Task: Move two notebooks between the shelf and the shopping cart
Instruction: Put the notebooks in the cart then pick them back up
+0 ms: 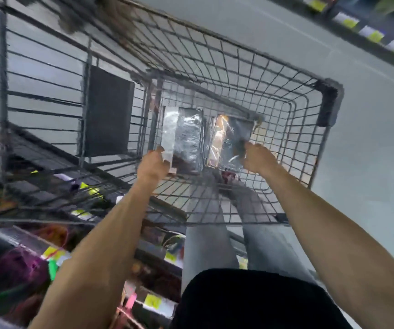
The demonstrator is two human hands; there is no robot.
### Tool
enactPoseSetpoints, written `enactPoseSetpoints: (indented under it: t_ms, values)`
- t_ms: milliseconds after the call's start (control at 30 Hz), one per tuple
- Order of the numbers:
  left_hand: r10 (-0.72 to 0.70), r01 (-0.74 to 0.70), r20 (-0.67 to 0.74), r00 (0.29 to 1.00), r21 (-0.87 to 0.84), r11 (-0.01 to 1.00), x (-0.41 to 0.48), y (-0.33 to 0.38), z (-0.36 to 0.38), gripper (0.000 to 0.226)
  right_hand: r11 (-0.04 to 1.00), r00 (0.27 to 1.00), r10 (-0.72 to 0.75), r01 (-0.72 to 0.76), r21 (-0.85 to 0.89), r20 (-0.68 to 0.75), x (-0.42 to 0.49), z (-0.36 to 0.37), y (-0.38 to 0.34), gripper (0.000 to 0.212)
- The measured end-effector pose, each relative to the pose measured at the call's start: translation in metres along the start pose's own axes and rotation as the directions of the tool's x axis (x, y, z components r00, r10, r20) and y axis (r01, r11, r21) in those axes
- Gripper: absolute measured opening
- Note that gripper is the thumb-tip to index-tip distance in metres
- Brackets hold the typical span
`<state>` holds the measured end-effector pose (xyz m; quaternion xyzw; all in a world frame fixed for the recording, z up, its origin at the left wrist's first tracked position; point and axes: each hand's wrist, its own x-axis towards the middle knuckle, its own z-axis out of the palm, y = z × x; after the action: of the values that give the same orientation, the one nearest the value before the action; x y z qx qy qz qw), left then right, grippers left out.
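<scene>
Two shiny plastic-wrapped notebooks are down inside the wire shopping cart (286,96). The left notebook (186,138) is dark with a silvery glare strip, and my left hand (153,167) grips its near left corner. The right notebook (231,141) shows an orange-lit cover under glossy wrap, and my right hand (257,160) holds its near right edge. Both arms reach over the cart's near rim into the basket. The picture is blurred by motion.
The cart's folded child-seat flap (108,115) stands at the left end of the basket. A store shelf (37,257) with colourful goods and yellow price tags runs along the lower left. Grey floor lies to the right, with another shelf edge (369,32) at the top right.
</scene>
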<state>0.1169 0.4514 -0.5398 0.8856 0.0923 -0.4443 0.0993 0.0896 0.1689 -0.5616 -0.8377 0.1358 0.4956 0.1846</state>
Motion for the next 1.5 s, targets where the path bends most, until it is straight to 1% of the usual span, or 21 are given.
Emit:
enactPoseSetpoints:
  t_ms: [67,133,233,367,467,567,667,767,833,867,1000,1100,1167,1200,1233,1300,1333,1433,1500]
  values:
    - [-0.028,0.028,0.009,1.000,-0.013,1.000,0.019,-0.005,0.008,0.046,0.996,0.999,0.028,-0.027,0.080,-0.016,0.015,0.010,-0.001,0.058]
    - [-0.069,0.070,0.023,0.997,-0.061,0.996,0.035,-0.012,0.017,0.049,0.988,0.998,0.061,-0.057,0.143,-0.027,0.028,0.021,-0.001,0.069]
    - [-0.133,0.136,0.035,0.990,-0.127,0.982,0.054,-0.021,0.030,0.054,0.974,0.993,0.112,-0.101,0.201,-0.043,0.041,0.038,-0.002,0.076]
    - [-0.196,0.214,0.110,0.974,-0.191,0.958,0.071,-0.022,0.043,0.075,0.957,0.978,0.190,-0.164,0.241,-0.090,0.054,0.052,-0.003,0.080]
    - [-0.202,0.225,0.123,0.972,-0.212,0.951,0.090,-0.031,0.055,0.075,0.948,0.964,0.234,-0.197,0.252,-0.127,0.063,0.061,-0.003,0.097]
    - [-0.229,0.257,0.145,0.963,-0.227,0.939,0.091,-0.024,0.057,0.076,0.940,0.955,0.257,-0.211,0.270,-0.150,0.065,0.069,-0.004,0.118]
    - [-0.264,0.294,0.156,0.952,-0.218,0.931,0.097,-0.026,0.064,0.076,0.922,0.939,0.265,-0.181,0.341,-0.218,0.064,0.081,-0.002,0.128]
    - [-0.282,0.321,0.172,0.944,-0.266,0.909,0.099,-0.030,0.067,0.081,0.910,0.933,0.247,-0.131,0.394,-0.262,0.062,0.089,0.002,0.124]
    - [-0.293,0.340,0.193,0.936,-0.291,0.895,0.095,-0.029,0.063,0.091,0.880,0.928,0.270,-0.131,0.456,-0.255,0.058,0.089,0.004,0.121]
    - [-0.293,0.342,0.195,0.936,-0.306,0.889,0.091,-0.027,0.059,0.092,0.866,0.924,0.285,-0.134,0.482,-0.254,0.056,0.089,0.004,0.119]
    - [-0.277,0.321,0.172,0.945,-0.338,0.885,0.077,-0.031,0.048,0.057,0.845,0.916,0.283,-0.097,0.526,-0.286,0.040,0.088,0.004,0.097]
    - [-0.221,0.266,0.157,0.962,-0.383,0.885,0.062,-0.031,0.037,0.037,0.848,0.895,0.243,-0.009,0.530,-0.374,0.023,0.081,-0.001,0.084]
    - [-0.191,0.238,0.149,0.970,-0.448,0.862,0.053,-0.027,0.030,0.030,0.836,0.881,0.238,0.028,0.547,-0.409,0.012,0.074,-0.004,0.078]
    - [-0.176,0.217,0.129,0.976,-0.486,0.847,0.048,-0.025,0.027,0.033,0.821,0.877,0.234,0.053,0.569,-0.420,0.007,0.070,-0.007,0.075]
    - [-0.155,0.188,0.105,0.982,-0.535,0.824,0.044,-0.025,0.024,0.042,0.798,0.874,0.228,0.086,0.597,-0.429,0.002,0.065,-0.009,0.071]
    - [-0.099,0.115,0.062,0.993,-0.667,0.736,0.034,-0.022,0.016,0.062,0.753,0.863,0.213,0.155,0.640,-0.459,-0.007,0.052,-0.014,0.064]
    - [-0.083,0.084,0.036,0.996,-0.719,0.690,0.029,-0.019,0.011,0.066,0.749,0.855,0.210,0.170,0.640,-0.474,-0.011,0.047,-0.017,0.061]
    - [-0.088,0.023,-0.032,0.996,-0.831,0.555,0.018,-0.003,-0.008,0.062,0.769,0.833,0.208,0.183,0.612,-0.512,-0.018,0.031,-0.022,0.054]
    - [-0.084,0.006,-0.042,0.996,-0.863,0.506,0.011,0.010,-0.020,0.057,0.795,0.829,0.191,0.184,0.578,-0.526,-0.027,0.021,-0.023,0.049]
